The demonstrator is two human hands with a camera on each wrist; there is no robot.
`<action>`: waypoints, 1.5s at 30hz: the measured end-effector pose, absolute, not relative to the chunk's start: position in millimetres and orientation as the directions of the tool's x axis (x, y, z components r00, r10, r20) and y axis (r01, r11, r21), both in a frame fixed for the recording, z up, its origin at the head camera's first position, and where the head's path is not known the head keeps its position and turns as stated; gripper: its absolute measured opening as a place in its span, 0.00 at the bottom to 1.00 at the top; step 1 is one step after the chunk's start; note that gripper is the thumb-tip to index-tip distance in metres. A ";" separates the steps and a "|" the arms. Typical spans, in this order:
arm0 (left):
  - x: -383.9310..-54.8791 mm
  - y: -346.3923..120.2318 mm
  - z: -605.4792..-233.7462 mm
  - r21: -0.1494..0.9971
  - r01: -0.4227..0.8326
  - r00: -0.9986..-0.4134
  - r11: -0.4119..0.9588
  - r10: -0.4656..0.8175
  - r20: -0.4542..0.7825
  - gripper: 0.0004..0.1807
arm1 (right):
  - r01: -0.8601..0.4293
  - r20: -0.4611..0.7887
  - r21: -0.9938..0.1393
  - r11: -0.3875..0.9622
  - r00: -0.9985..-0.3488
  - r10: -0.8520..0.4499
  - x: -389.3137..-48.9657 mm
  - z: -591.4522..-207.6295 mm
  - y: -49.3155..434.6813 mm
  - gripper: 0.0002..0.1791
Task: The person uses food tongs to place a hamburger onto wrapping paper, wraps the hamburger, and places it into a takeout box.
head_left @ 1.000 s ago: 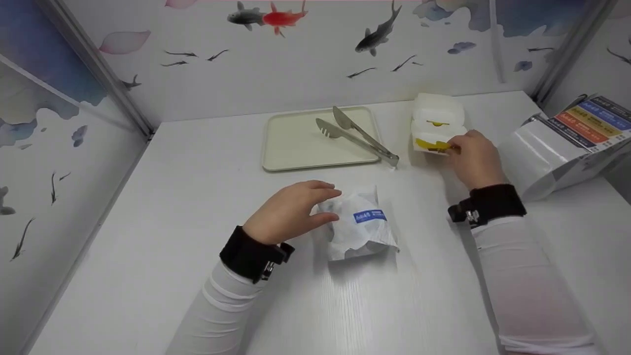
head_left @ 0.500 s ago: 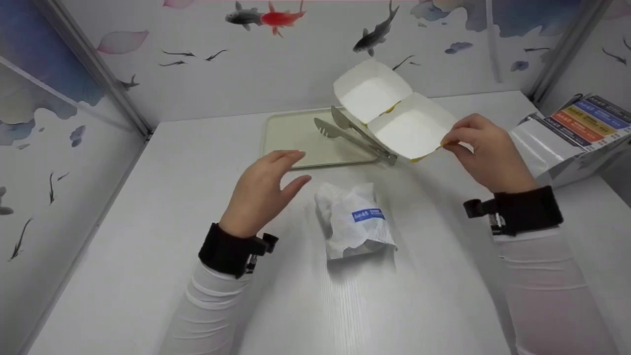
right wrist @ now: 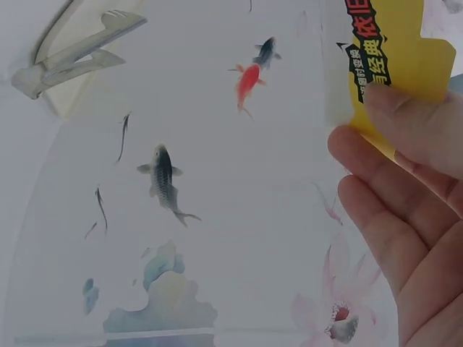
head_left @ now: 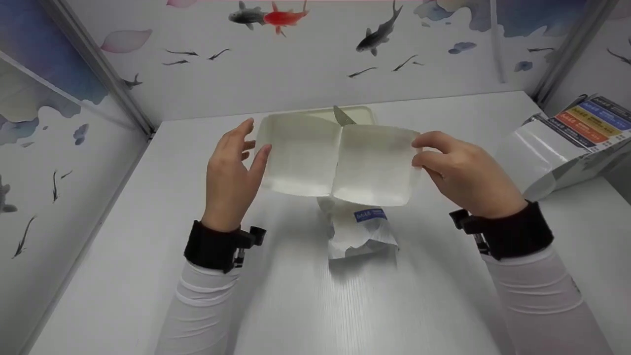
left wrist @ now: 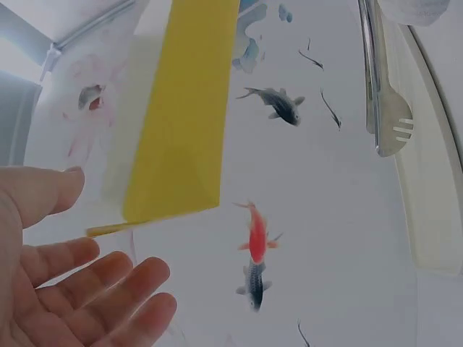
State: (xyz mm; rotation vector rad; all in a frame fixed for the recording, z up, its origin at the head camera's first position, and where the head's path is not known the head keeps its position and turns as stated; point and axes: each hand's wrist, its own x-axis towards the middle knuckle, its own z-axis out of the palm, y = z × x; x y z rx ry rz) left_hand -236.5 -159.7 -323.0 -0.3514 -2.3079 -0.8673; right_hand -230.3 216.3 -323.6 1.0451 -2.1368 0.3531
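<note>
An unfolded cardboard burger box (head_left: 303, 158), white inside and yellow outside, is held up above the table. My right hand (head_left: 471, 175) pinches its right edge between thumb and fingers; the right wrist view shows the thumb on the yellow printed face (right wrist: 405, 50). Beside the left edge, my left hand (head_left: 229, 172) has its fingers spread. In the left wrist view, the box's yellow side (left wrist: 184, 116) stands just past those loosely bent fingers (left wrist: 116, 289). Below the box lies a white paper-wrapped packet (head_left: 362, 236) with a blue label, its upper part hidden behind the box.
A pale green tray (head_left: 365, 113) lies at the back of the table, mostly hidden by the box. Metal tongs (left wrist: 391, 119) rest on it. On the right stands a glossy white package (head_left: 547, 153) with coloured stripes. Walls with painted fish enclose the table.
My right hand has lifted the burger box from the back right and brought it left over the packet, turning it level. My left hand has left the packet and risen to the box's left side.
</note>
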 end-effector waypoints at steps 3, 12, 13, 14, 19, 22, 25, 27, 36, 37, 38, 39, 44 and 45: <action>-236.6 -159.6 -322.6 0.484 0.462 -0.726 0.743 0.003 0.688 0.17 | -0.769 0.709 0.083 0.633 -0.401 -0.580 -229.1 -323.2 213.6 0.17; -236.5 -155.1 -323.5 0.448 0.394 -0.725 0.803 -0.027 0.688 0.14 | -0.744 0.726 0.031 0.667 -0.442 -0.527 -235.8 -329.3 216.1 0.16; -237.3 -155.1 -324.0 0.454 0.381 -0.730 0.805 -0.039 0.682 0.14 | -0.741 0.723 0.002 0.671 -0.463 -0.514 -236.1 -330.0 216.1 0.17; -238.0 -155.2 -324.4 0.463 0.367 -0.735 0.806 -0.054 0.676 0.14 | -0.734 0.716 -0.040 0.678 -0.494 -0.493 -236.3 -330.4 215.8 0.18; -238.3 -156.0 -324.1 0.529 0.329 -0.746 0.782 -0.128 0.653 0.14 | -0.553 0.583 -0.457 0.697 -0.778 -0.235 -233.7 -328.3 209.5 0.26; -237.2 -154.8 -323.9 0.554 0.329 -0.745 0.765 -0.151 0.650 0.14 | -0.349 0.380 -0.670 0.656 -0.919 -0.100 -233.1 -324.3 206.4 0.31; -236.5 -150.9 -325.3 0.550 0.349 -0.733 0.758 -0.145 0.665 0.14 | -0.226 0.232 -0.757 0.613 -0.970 -0.071 -235.5 -322.9 205.9 0.30; -235.8 -147.1 -327.0 0.548 0.371 -0.728 0.750 -0.130 0.673 0.14 | -0.200 0.211 -0.788 0.583 -0.976 -0.049 -237.2 -323.2 206.6 0.24; -231.3 -127.1 -333.2 0.590 0.437 -0.822 0.679 0.034 0.569 0.16 | -0.140 0.279 -0.830 0.540 -0.942 0.184 -252.5 -327.7 242.1 0.16; -231.0 -125.5 -334.0 0.592 0.434 -0.835 0.679 0.056 0.547 0.16 | -0.125 0.266 -0.836 0.534 -0.944 0.196 -254.8 -328.5 250.0 0.17; -230.9 -124.2 -334.7 0.589 0.432 -0.846 0.682 0.081 0.527 0.17 | -0.109 0.250 -0.841 0.530 -0.947 0.201 -256.6 -329.1 258.2 0.17; -231.2 -123.2 -335.9 0.580 0.434 -0.854 0.689 0.110 0.509 0.17 | -0.092 0.231 -0.844 0.529 -0.952 0.202 -257.9 -329.5 266.8 0.19; -232.8 -121.1 -342.5 0.504 0.442 -0.887 0.742 0.279 0.367 0.18 | -0.028 0.125 -0.796 0.605 -0.985 0.120 -258.9 -327.7 308.3 0.25; -232.7 -121.1 -343.6 0.490 0.443 -0.892 0.750 0.313 0.326 0.19 | -0.018 0.100 -0.777 0.629 -0.990 0.095 -259.6 -327.1 314.6 0.26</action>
